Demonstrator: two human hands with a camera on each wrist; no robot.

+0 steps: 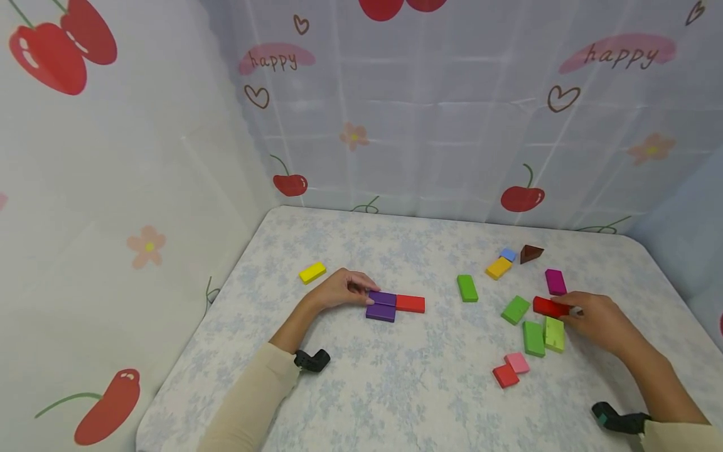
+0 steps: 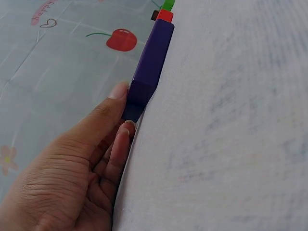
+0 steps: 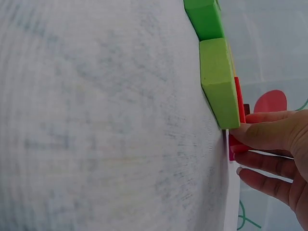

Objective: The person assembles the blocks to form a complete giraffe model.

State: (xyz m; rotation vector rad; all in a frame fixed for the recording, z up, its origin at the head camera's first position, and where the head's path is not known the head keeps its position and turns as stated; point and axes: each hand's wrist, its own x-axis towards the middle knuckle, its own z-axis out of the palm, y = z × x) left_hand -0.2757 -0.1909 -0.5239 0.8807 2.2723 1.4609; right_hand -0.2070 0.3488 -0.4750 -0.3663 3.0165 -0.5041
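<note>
On the left side of the table, my left hand [image 1: 346,289] pinches the left end of a purple block [image 1: 383,297] between thumb and fingers. A second purple block [image 1: 381,312] lies flat against its near side, and a red block [image 1: 410,304] lies at their right. My right hand [image 1: 600,319] grips another red block [image 1: 549,307] by its right end. Just in front of that block lie a light green block [image 1: 554,334] and a green block [image 1: 533,339]; a magenta block [image 1: 556,282] lies behind. The right thumb partly covers the red block in the right wrist view.
A yellow block [image 1: 312,272] lies at the left. Further green blocks [image 1: 467,288], an orange-yellow block [image 1: 499,269], a blue block [image 1: 508,254] and a brown triangular block [image 1: 531,253] lie right of centre. Nearer are a pink block [image 1: 517,362] and a small red block [image 1: 505,376].
</note>
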